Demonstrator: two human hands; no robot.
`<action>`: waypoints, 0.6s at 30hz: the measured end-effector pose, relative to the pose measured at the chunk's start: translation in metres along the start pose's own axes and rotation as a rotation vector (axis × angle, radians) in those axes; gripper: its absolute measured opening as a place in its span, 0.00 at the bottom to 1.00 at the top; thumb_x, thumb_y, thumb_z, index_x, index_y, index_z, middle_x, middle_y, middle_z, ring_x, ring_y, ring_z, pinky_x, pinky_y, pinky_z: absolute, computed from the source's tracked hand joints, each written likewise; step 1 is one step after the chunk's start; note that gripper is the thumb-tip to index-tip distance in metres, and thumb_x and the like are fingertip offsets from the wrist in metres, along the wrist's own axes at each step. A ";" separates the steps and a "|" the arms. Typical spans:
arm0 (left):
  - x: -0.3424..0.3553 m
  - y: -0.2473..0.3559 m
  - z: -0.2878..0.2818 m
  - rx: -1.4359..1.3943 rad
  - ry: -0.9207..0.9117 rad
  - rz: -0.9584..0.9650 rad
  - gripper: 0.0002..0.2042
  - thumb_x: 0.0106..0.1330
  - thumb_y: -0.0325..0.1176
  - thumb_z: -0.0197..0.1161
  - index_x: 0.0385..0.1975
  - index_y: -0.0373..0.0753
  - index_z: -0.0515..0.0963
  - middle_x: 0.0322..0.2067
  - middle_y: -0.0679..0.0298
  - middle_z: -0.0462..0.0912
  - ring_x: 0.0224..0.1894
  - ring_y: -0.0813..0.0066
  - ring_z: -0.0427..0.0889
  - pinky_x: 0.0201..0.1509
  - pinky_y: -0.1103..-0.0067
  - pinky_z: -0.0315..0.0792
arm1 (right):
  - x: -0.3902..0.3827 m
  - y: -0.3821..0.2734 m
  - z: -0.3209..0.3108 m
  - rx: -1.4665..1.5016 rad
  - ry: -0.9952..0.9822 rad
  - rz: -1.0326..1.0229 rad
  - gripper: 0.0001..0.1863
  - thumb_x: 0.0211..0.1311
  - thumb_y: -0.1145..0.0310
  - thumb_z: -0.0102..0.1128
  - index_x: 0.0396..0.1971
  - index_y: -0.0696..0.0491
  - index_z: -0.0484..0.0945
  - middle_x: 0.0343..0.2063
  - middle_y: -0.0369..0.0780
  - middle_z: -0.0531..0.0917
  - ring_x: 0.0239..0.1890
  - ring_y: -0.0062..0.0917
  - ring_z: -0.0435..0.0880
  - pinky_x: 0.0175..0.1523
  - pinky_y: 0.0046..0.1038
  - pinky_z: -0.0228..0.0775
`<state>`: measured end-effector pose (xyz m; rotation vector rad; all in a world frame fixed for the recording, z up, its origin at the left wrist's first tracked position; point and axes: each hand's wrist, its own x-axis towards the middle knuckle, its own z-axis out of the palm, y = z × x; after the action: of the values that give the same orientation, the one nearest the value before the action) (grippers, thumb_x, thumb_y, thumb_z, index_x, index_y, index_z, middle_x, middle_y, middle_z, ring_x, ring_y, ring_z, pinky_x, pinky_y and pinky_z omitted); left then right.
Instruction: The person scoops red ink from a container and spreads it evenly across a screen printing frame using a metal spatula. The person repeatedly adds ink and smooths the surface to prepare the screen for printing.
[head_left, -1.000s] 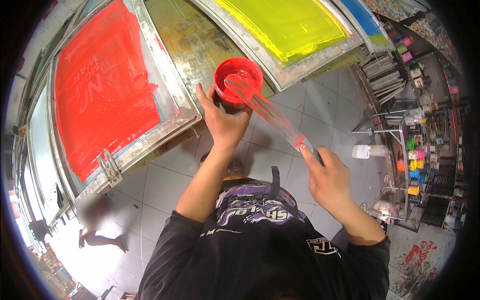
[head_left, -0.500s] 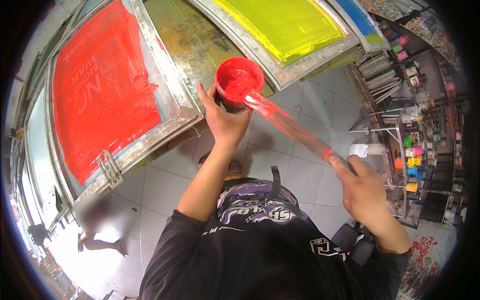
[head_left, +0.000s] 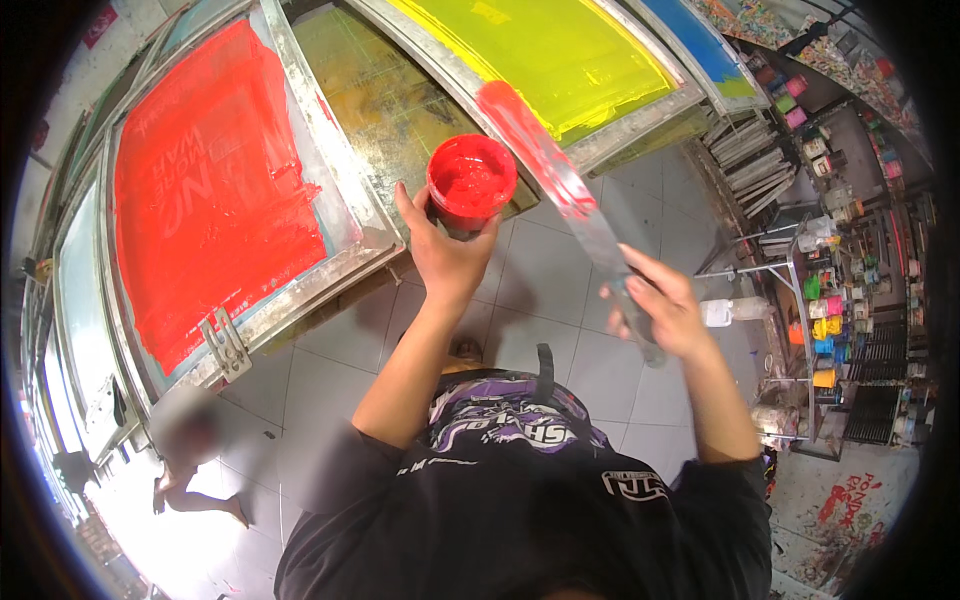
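My left hand (head_left: 450, 255) is wrapped round a plastic jar (head_left: 466, 219), its open mouth facing up. Thick red ink (head_left: 472, 182) lies inside it. My right hand (head_left: 662, 305) grips the dark handle of a long, flat ink spatula (head_left: 548, 168). Red ink coats the far half of the blade; the part nearer my hand is bare metal. The blade is out of the jar, to its right, with its tip pointing away from me and overlapping the yellow screen in view. To the left of the jar lies a screen-printing frame (head_left: 365, 225) with red ink spread over its mesh.
A yellow-inked screen (head_left: 555, 60) and a blue one (head_left: 690, 45) lie beyond, with a stained printing board (head_left: 375, 90) between the red and yellow. A metal clamp (head_left: 228, 345) sits on the near frame edge. Shelves with ink pots (head_left: 828, 325) stand right. Another person's leg (head_left: 200, 492) shows lower left.
The spatula has lifted out of the jar and swung up and away. My right hand has moved left and forward, its grip turned. The jar has shifted slightly toward me.
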<state>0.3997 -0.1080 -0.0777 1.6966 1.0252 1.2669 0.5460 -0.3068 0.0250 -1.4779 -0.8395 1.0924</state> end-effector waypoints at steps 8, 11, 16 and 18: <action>0.001 -0.005 -0.012 0.014 -0.069 0.019 0.53 0.46 0.29 0.75 0.64 0.28 0.38 0.54 0.51 0.69 0.56 0.62 0.72 0.62 0.72 0.64 | 0.047 0.076 0.018 0.342 -0.098 -0.125 0.23 0.69 0.69 0.49 0.62 0.52 0.63 0.28 0.45 0.79 0.19 0.24 0.76 0.21 0.25 0.68; 0.002 -0.005 -0.011 -0.006 -0.090 0.028 0.53 0.47 0.28 0.74 0.65 0.28 0.37 0.54 0.51 0.68 0.56 0.62 0.72 0.62 0.72 0.63 | 0.052 0.079 0.027 0.314 -0.035 -0.049 0.23 0.69 0.68 0.49 0.63 0.52 0.62 0.25 0.43 0.77 0.18 0.22 0.73 0.20 0.24 0.66; 0.002 -0.008 -0.011 -0.028 -0.074 0.057 0.54 0.45 0.31 0.77 0.64 0.28 0.39 0.52 0.49 0.69 0.52 0.57 0.73 0.58 0.70 0.66 | 0.046 0.083 0.022 0.226 0.023 0.008 0.22 0.69 0.68 0.48 0.62 0.52 0.64 0.23 0.40 0.76 0.17 0.20 0.71 0.20 0.23 0.65; 0.002 -0.010 -0.012 -0.011 -0.074 0.050 0.54 0.45 0.31 0.76 0.64 0.28 0.39 0.52 0.49 0.69 0.52 0.57 0.73 0.58 0.70 0.66 | 0.036 0.071 0.021 0.109 0.058 0.071 0.22 0.69 0.68 0.48 0.62 0.52 0.65 0.22 0.39 0.75 0.16 0.19 0.70 0.19 0.22 0.64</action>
<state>0.3869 -0.1008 -0.0837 1.7575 0.9362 1.2298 0.5342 -0.2800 -0.0523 -1.4501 -0.6805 1.1246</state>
